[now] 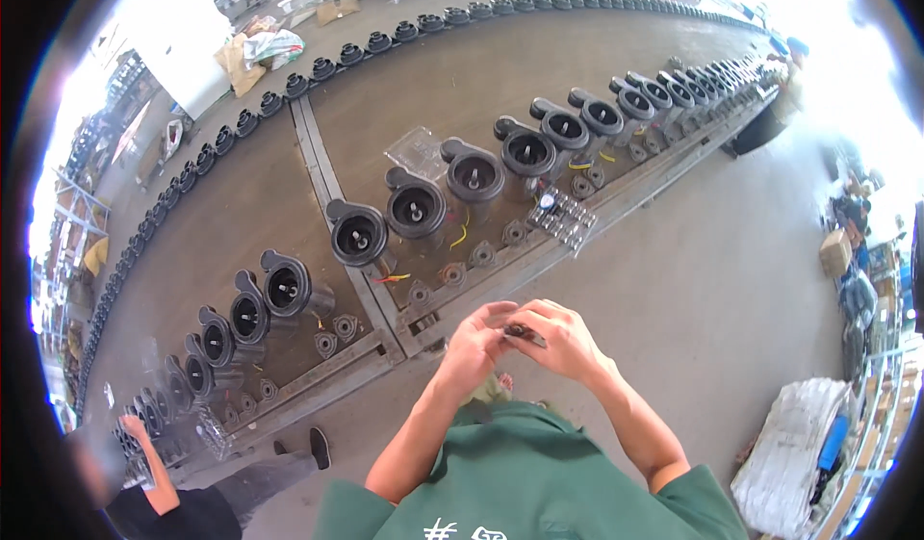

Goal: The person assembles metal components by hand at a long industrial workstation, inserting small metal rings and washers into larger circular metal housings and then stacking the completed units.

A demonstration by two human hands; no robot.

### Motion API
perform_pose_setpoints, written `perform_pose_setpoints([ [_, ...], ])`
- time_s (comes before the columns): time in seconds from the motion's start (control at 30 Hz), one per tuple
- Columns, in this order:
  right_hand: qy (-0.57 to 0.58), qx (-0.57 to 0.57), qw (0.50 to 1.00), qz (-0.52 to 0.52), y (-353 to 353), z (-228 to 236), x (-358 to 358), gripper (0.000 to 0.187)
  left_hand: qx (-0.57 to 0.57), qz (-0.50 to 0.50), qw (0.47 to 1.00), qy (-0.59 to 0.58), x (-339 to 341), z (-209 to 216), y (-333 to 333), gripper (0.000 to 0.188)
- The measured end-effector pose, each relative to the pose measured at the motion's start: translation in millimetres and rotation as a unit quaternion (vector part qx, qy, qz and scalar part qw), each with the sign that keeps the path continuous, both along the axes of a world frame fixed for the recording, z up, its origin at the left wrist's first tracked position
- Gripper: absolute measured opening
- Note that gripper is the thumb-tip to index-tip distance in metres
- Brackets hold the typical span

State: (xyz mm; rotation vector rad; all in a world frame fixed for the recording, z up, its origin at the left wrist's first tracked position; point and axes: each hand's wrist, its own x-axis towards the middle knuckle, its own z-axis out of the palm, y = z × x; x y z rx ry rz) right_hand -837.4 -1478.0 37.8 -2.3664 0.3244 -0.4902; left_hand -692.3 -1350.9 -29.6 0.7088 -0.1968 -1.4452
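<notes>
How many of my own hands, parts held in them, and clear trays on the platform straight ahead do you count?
Own hands: 2, left hand and right hand
Small dark part held between them: 1
Clear trays: 2, far tray and near tray
Total: 5

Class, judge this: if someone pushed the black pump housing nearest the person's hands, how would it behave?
The black pump housing looks like cast metal, so probably heavy and rigid. It stands upright on a broad base, so it would likely slide rather than tip or roll.
</notes>
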Motion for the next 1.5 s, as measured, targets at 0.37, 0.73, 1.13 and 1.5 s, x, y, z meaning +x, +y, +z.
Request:
perform_pose_setpoints([
  [0.37, 0.080, 0.207, 0.975, -0.004, -186, -43, -8, 0.020, 0.050, -0.050, 0.997, -0.008, -2, -22, -168, 0.049],
  [0.73, 0.078, 0.234, 0.964, -0.099, -442, -55, 108, 0.021, 0.172, 0.163, 0.950, -0.202, 68, 4, -328, 0.019],
  [1.13, 0.122, 0.113, 0.985, 0.040, -519, -68, 150, 0.022, 0.418, 0.257, 0.773, -0.402, 91, -1, -383, 0.015],
  [1.5, 0.159, 0.202, 0.962, 0.091, -633, -71, 115, 0.014, 0.463, 0.522, 0.612, -0.371, -4, 0, -395, 0.014],
])
